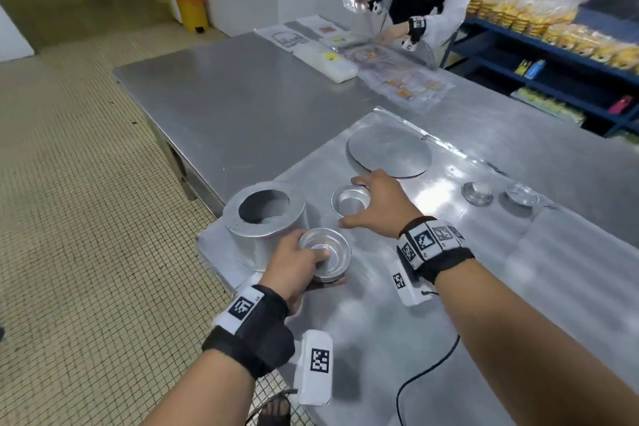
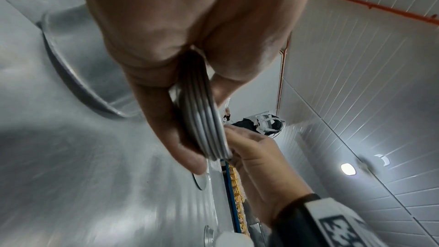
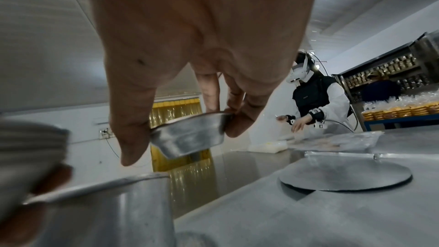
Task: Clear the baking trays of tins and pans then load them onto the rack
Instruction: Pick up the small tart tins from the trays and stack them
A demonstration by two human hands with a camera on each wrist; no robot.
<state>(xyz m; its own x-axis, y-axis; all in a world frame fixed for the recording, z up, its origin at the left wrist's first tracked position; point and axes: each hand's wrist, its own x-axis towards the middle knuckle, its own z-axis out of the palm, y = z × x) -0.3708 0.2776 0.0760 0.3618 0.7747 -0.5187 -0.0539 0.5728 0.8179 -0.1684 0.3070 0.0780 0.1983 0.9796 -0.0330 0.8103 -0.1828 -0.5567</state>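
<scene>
The left hand (image 1: 294, 266) grips a nested stack of small tins (image 1: 325, 258) by rim and base, lifted above the baking tray (image 1: 432, 304) on the desk. The right hand (image 1: 377, 204) pinches one small tin (image 3: 190, 138) at its rim, lifted clear. These look thin, light and slick — likely to dent or slide, so opposite rim edges suit best.

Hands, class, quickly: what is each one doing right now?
Left hand: grips a stack of small tins, thumb inside the top one.
Right hand: pinches one small tin by its rim, clear of the baking tray.
</scene>
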